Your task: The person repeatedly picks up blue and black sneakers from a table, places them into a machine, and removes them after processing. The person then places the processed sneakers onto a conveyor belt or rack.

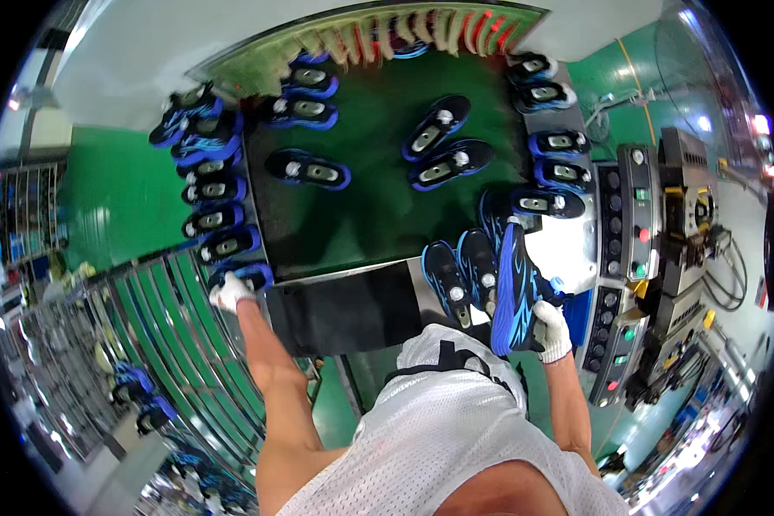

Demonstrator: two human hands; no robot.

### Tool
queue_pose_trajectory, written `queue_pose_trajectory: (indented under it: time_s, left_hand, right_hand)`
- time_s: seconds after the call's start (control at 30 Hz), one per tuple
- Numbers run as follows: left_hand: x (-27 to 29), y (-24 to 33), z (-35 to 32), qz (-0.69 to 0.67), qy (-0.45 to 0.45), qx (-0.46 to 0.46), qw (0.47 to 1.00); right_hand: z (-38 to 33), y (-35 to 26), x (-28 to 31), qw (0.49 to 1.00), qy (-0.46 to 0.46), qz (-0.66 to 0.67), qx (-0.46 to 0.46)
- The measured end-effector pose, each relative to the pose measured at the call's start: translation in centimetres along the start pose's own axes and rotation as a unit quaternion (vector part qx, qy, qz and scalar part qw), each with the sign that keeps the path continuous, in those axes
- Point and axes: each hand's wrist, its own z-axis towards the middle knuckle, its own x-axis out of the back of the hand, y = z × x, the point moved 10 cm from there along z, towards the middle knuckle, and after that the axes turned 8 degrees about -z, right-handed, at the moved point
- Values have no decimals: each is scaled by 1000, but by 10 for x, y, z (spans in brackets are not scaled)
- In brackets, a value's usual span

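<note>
On my left, a shoe row (212, 190); on my right, another row (561, 143); loose shoes (434, 131) between on the belt (370, 236), strip curtain (441, 33) behind, control boxes (641, 215) farther right.

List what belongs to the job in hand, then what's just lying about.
Seem part of the job:
blue-and-black shoe, held in the right hand
row-end shoe, at the left hand
shoes on the green surface

Seem just lying or standing about:
shoes at lower left
control box, untouched

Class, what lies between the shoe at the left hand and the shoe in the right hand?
In the head view: a flat black sheet, then two dark shoes next to the raised shoe in the right hand.
</note>
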Motion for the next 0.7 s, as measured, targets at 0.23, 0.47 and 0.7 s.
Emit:
queue_pose_trajectory:
  time_s: [0.23, 0.47, 0.7]
  left_hand:
    - [77, 33, -84, 17, -28, -85, 996]
    - [-31, 82, -352, 136, -496, -318, 796]
    - [-18, 68, -693, 47, -829, -509, 228]
  right_hand:
    - [-70, 7, 61, 981, 144, 0, 130]
    - [-111, 34, 87, 943, 216, 156, 200]
    - [-226, 46, 85, 806, 381, 247, 381]
